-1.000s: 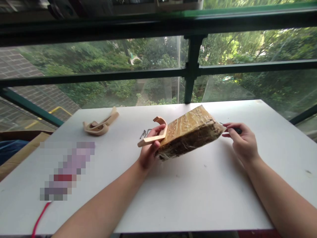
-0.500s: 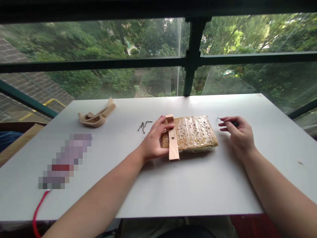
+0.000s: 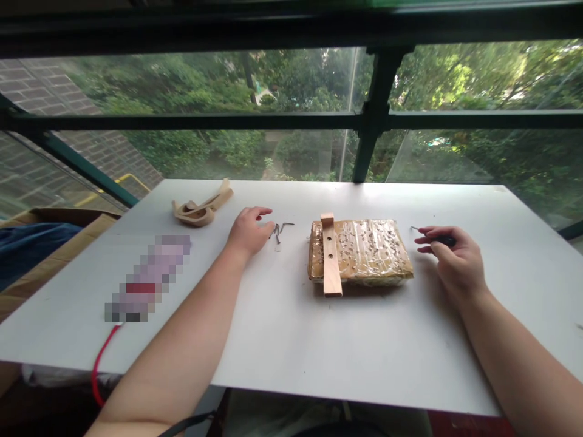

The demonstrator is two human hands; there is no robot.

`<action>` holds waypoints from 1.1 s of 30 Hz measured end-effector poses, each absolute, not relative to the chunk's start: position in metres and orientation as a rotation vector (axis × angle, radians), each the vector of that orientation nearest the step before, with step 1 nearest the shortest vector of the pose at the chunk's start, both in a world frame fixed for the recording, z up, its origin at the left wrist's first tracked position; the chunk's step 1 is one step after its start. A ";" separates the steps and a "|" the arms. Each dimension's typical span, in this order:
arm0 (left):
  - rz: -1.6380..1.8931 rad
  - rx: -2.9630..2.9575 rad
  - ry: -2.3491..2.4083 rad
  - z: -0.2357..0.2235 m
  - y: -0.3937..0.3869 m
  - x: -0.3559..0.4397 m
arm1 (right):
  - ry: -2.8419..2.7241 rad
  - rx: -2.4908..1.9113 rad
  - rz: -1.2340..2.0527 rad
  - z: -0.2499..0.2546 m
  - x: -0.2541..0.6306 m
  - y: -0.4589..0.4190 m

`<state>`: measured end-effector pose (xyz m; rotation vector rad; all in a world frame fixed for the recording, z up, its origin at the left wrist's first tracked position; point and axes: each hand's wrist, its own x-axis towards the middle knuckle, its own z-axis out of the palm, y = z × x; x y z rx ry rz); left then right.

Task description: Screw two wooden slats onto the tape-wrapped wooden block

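Note:
My left hand (image 3: pixel 249 232) is held over the table, thumb and fingers apart, just beside a small bunch of metal screws (image 3: pixel 278 234). Its fingers partly cover the nearest screws. In my right hand (image 3: pixel 460 255) is a screwdriver with a dark handle (image 3: pixel 444 241) and a thin metal shaft pointing left. A pale wooden strip (image 3: pixel 331 273) with a raised far end and two dark holes lies across the left part of a block wrapped in brown and clear tape (image 3: pixel 371 246). The block's top is pitted with many small holes. Neither hand touches the strip or the block.
A curved wooden piece (image 3: pixel 200 212) lies at the back left of the white table (image 3: pixel 282 340). Nearer is a blurred-out purple object (image 3: pixel 155 273) with a red cord (image 3: pixel 101 358). A cardboard box (image 3: pixel 86 221) with blue cloth stands left of the table; windows run behind.
My left hand has let go of the wooden strip and block and moved left to the screws. The strip stays on the block. My right hand still holds the screwdriver; the view has shifted slightly.

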<state>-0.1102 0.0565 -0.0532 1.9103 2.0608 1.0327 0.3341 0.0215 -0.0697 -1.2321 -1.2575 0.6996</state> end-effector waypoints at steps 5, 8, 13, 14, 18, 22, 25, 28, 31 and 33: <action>0.840 1.938 2.035 -0.062 0.060 -0.114 | -1.264 -1.238 0.710 -0.071 0.336 0.022; 0.751 1.973 1.941 -0.058 0.059 -0.124 | -1.266 -1.250 0.708 -0.072 0.338 0.022; 0.664 2.017 1.821 -0.051 0.056 -0.133 | -1.285 -1.284 0.684 -0.074 0.338 0.022; 0.677 2.012 1.825 -0.052 0.055 -0.133 | -1.293 -1.290 0.678 -0.074 0.338 0.022; 0.756 1.987 1.861 -0.057 0.055 -0.128 | -1.350 -1.314 0.662 -0.076 0.339 0.023; 0.811 1.941 1.929 -0.065 0.058 -0.128 | -1.457 -1.346 0.668 -0.084 0.345 0.027; 0.839 1.923 2.021 -0.066 0.062 -0.132 | -1.499 -1.379 0.673 -0.093 0.350 0.032; 0.846 1.918 2.137 -0.058 0.064 -0.147 | -1.486 -1.408 0.682 -0.097 0.352 0.035; 0.780 1.918 2.266 -0.041 0.063 -0.176 | -1.444 -1.436 0.698 -0.095 0.352 0.034; 0.722 1.892 2.372 -0.029 0.060 -0.200 | -1.419 -1.458 0.715 -0.092 0.351 0.033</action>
